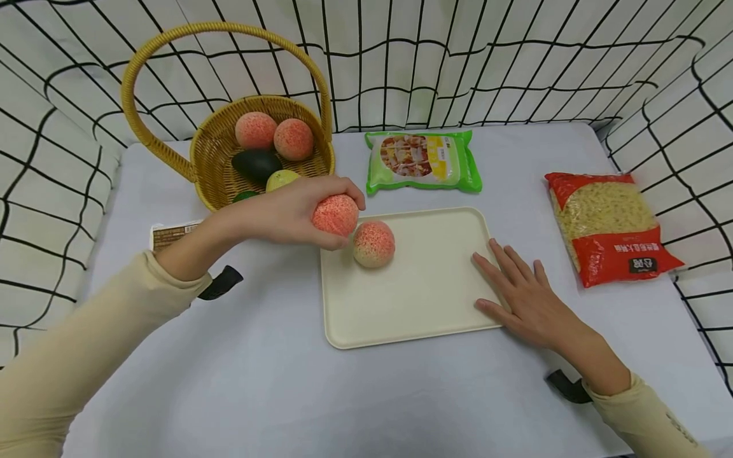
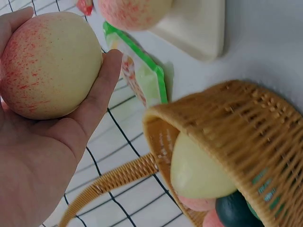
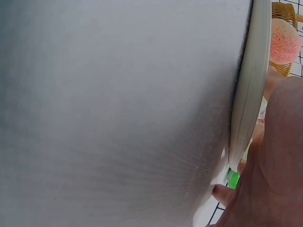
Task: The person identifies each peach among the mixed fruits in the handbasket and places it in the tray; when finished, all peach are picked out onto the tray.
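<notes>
In the head view my left hand (image 1: 289, 213) grips a pink speckled peach (image 1: 335, 215) between thumb and fingers, at the tray's left corner. The left wrist view shows the paler side of that held peach (image 2: 52, 66). A second peach (image 1: 374, 244) sits on the cream tray (image 1: 424, 286) near its left side. My right hand (image 1: 527, 299) rests with spread fingers at the tray's right edge and holds nothing. Left of the tray stands a wicker basket (image 1: 213, 156) containing two peaches (image 1: 275, 135), a dark green avocado-like fruit (image 1: 256, 166), a yellow-green fruit (image 1: 282, 179) and a partly hidden green item.
A green food packet (image 1: 424, 162) lies behind the tray. At the right is a red bag (image 1: 613, 229) of yellowish pieces. A brown-and-white package (image 1: 172, 234) is partly covered by my left forearm. Black wire grid panels (image 1: 389, 70) border the table's back and sides.
</notes>
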### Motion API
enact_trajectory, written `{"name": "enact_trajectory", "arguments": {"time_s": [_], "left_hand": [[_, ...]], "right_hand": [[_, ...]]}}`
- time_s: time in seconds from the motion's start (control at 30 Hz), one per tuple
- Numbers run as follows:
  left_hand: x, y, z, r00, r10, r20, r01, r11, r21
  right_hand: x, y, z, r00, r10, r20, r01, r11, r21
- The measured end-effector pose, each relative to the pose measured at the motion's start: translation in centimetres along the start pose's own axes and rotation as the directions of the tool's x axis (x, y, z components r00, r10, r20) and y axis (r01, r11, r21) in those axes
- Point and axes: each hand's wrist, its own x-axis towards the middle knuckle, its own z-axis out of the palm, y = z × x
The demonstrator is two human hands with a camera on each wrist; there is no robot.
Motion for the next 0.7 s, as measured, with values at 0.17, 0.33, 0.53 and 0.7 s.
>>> {"name": "enact_trajectory", "arguments": {"time_s": [0.17,0.33,0.53,0.7], "left_hand": [[0.2,0.6,0.8,0.998,0.056,0.036,-0.055,0.998,-0.027],[0.4,1.1,1.3,0.994,0.092,0.053,-0.09,0.995,-0.035],[0.5,1.4,2.1,0.993,0.085,0.078,-0.082,0.996,-0.048],[0.6,1.8,3.1,0.99,0.088,0.113,-0.08,0.994,-0.074]], "right_hand": [[0.0,0.0,0.0,1.0,0.004,0.002,-0.004,1.0,0.005],[0.1,0.1,0.1,1.0,0.004,0.004,-0.004,1.0,0.004],[0.1,0.0,0.0,1.0,0.006,0.008,-0.006,1.0,0.005],[0.2,0.0,0.0,1.0,0.005,0.009,-0.005,1.0,0.002]]}}
